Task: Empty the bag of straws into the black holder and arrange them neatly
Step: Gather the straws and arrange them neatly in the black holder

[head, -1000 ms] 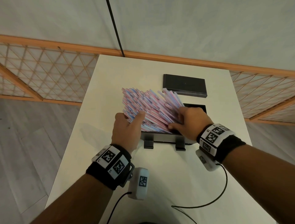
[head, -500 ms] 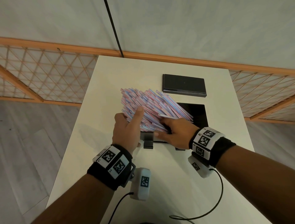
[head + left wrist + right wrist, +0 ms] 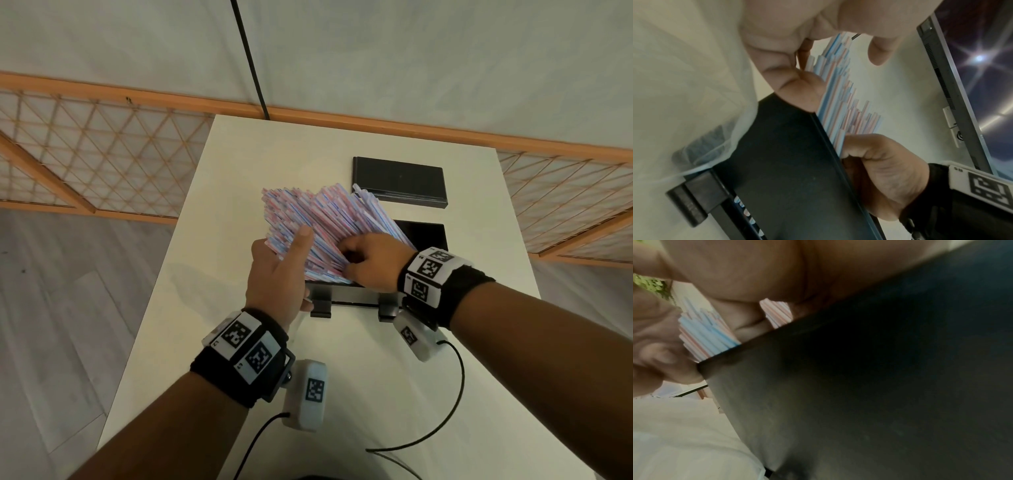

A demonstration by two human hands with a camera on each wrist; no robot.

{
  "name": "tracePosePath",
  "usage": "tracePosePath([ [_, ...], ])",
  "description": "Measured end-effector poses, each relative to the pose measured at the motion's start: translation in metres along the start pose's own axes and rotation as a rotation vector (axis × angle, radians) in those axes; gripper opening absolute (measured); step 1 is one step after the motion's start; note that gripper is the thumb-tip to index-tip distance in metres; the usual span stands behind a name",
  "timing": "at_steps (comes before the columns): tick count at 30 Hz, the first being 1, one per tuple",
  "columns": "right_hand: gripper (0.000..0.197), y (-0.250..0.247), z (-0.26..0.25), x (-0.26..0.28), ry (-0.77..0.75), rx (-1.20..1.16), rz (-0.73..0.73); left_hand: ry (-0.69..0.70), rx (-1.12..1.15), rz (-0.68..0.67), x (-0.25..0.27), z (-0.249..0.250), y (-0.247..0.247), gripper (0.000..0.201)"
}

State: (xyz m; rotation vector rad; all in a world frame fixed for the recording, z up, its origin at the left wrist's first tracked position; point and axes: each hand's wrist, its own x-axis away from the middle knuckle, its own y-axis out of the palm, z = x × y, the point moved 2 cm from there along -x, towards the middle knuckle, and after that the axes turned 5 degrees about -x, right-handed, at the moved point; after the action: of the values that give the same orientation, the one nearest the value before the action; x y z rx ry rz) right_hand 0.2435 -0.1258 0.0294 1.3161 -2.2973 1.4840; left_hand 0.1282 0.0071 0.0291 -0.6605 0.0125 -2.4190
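Nearest, left hand (image 3: 279, 274) wrapped round the straws (image 3: 322, 222) at the black holder (image 3: 349, 296) front rim; right hand (image 3: 373, 262) curled into the same bundle. Beyond, straws fanned leftward, feet inside. Best: loosen grip, nudge fan upright, tap ends level.

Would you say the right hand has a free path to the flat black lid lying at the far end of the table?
Probably yes: the right hand is busy among the straws, but the lid lies uncovered beyond them, with bare table on its right.

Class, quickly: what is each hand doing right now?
Left hand: grips the straws.
Right hand: fingers curled into the straws, gripping them.
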Motion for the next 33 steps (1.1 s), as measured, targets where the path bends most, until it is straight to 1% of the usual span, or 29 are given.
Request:
tracePosePath([
  [4, 0.042, 0.002, 0.0, -0.004, 0.054, -0.049, -0.107, 0.003, 0.003, -0.005, -0.001, 0.0, 0.0, 0.06],
  [5, 0.042, 0.004, 0.001, -0.006, 0.067, -0.057, -0.119, 0.006, 0.004, -0.006, -0.001, -0.001, 0.0, 0.059],
  [8, 0.031, 0.005, 0.0, -0.01, 0.08, -0.057, -0.139, 0.01, 0.018, -0.009, -0.001, -0.001, 0.001, 0.057],
  [10, 0.036, 0.005, -0.001, -0.011, 0.082, -0.041, -0.15, 0.009, 0.025, -0.015, -0.001, -0.001, 0.001, 0.059],
  [13, 0.05, 0.007, -0.001, -0.012, 0.018, -0.006, -0.111, 0.019, 0.042, -0.026, -0.001, -0.003, 0.001, 0.062],
  [16, 0.047, 0.007, -0.005, -0.009, -0.081, 0.047, -0.038, 0.019, 0.038, -0.022, -0.002, -0.003, 0.001, 0.065],
  [18, 0.043, 0.006, -0.009, -0.005, -0.116, 0.156, 0.026, 0.028, 0.029, -0.015, -0.003, -0.004, 0.001, 0.06],
  [20, 0.041, 0.006, -0.012, -0.001, -0.105, 0.275, 0.073, 0.03, 0.024, -0.006, -0.004, -0.004, -0.001, 0.05],
  [23, 0.038, 0.006, -0.007, 0.002, -0.02, 0.349, 0.099, 0.027, 0.007, -0.003, -0.005, -0.005, -0.002, 0.042],
  [26, 0.029, 0.003, -0.002, 0.005, 0.007, 0.321, 0.13, 0.046, -0.029, -0.001, -0.005, -0.007, -0.002, 0.038],
  [30, 0.029, -0.003, 0.001, 0.011, -0.026, 0.233, 0.107, 0.042, -0.04, -0.013, -0.005, -0.007, 0.0, 0.035],
  [33, 0.028, -0.004, 0.004, 0.018, -0.042, 0.194, 0.15, 0.036, -0.031, -0.016, -0.004, -0.005, 0.0, 0.036],
])
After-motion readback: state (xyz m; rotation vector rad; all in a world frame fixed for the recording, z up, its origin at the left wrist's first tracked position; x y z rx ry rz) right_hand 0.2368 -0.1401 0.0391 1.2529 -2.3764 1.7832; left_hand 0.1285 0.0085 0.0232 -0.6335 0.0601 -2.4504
